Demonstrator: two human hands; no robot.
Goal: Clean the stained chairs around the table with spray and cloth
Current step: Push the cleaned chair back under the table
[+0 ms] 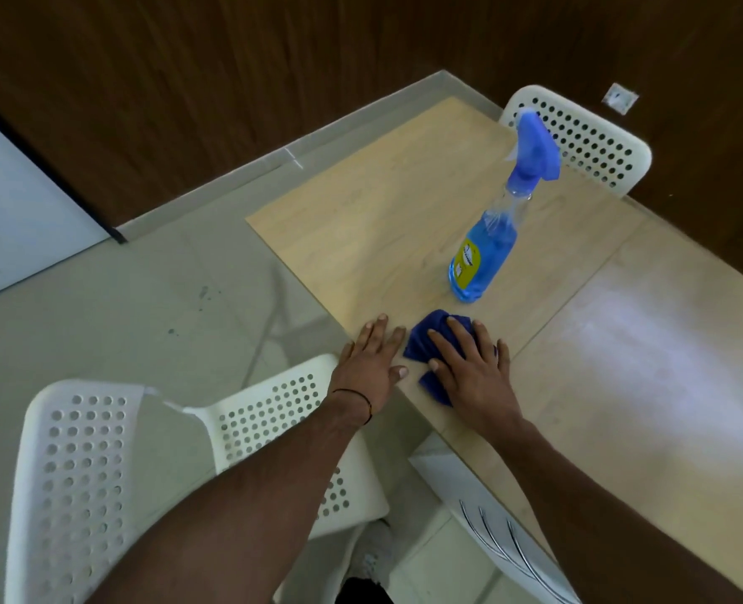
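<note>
A dark blue cloth (422, 337) lies crumpled near the front edge of the light wooden table (383, 211). My right hand (470, 364) lies flat on top of it with straight fingers, covering most of it. Just to its left, my left hand (372, 359) rests flat on the table edge, holding nothing. A spray bottle (487, 250) with blue liquid, a yellow label and a blue trigger head stands upright beyond the cloth. A white perforated chair (82, 468) stands below my left arm, at the table's near side.
A second white perforated chair (587, 137) is pushed in at the table's far side, behind the bottle. A dark wood-panelled wall runs behind. Pale floor tiles (143, 307) lie to the left. A white panel (12, 211) leans at the far left.
</note>
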